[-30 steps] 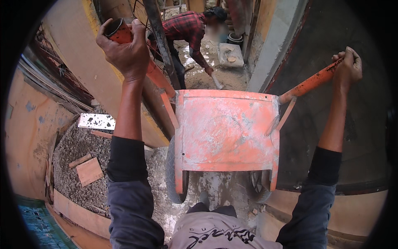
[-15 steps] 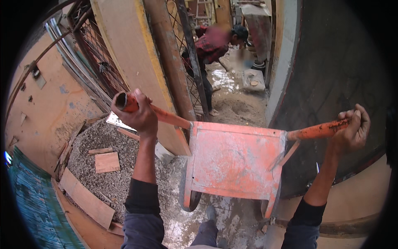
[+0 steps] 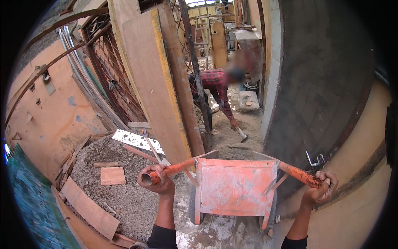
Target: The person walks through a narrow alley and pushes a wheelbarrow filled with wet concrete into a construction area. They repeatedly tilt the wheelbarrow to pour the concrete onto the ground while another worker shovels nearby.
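Observation:
An orange wheelbarrow (image 3: 236, 189), its paint worn and smeared with grey, stands in front of me, handles toward me. My left hand (image 3: 159, 184) is closed round its left handle (image 3: 179, 167), close to the hollow tube end. Around the tip of the right handle (image 3: 300, 174) the fingers of my right hand (image 3: 322, 190) are wrapped. The tray's back panel faces me, and much of the inside is hidden. Just beyond it, a co-worker (image 3: 215, 79) bends low, with a trowel (image 3: 240, 133) in one hand at a heap of sand (image 3: 232, 143).
Gravel (image 3: 93, 155) with loose boards is piled at my left. Tall planks (image 3: 153, 83) lean beside a metal lattice gate (image 3: 114, 66). To the right stands a dark door panel (image 3: 319, 83) with a metal latch (image 3: 316, 159). The floor (image 3: 232, 232) looks wet.
Both my hands and the wheelbarrow's handles have come down, and the tray sits lower and farther forward. The co-worker has bent down, bringing the trowel to the sand.

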